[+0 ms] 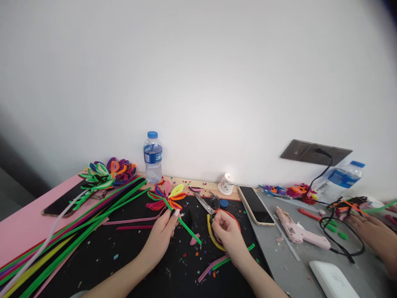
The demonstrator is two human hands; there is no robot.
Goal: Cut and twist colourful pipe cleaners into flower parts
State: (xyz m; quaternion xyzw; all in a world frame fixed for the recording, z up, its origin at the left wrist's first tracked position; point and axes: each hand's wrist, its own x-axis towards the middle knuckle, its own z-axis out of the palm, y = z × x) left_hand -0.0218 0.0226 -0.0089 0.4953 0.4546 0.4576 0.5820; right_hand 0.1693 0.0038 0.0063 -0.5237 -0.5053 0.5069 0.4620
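My left hand [163,236] is closed in a pinch on the green stem of a pipe-cleaner flower [166,196] with pink, yellow, orange and green petals, lying on a black mat [124,256]. My right hand [228,234] is closed around a yellow pipe cleaner [212,236] and a red one curving over my fingers. Scissors [206,204] lie just beyond my right hand, blades pointing left.
A bundle of long pipe cleaners [71,236] and finished flowers [108,171] lie at left. Water bottle [153,157], small white cup [226,184], phone [256,205], pink glue gun [299,231] with black cable. Another person's hand [375,236] works at the right edge.
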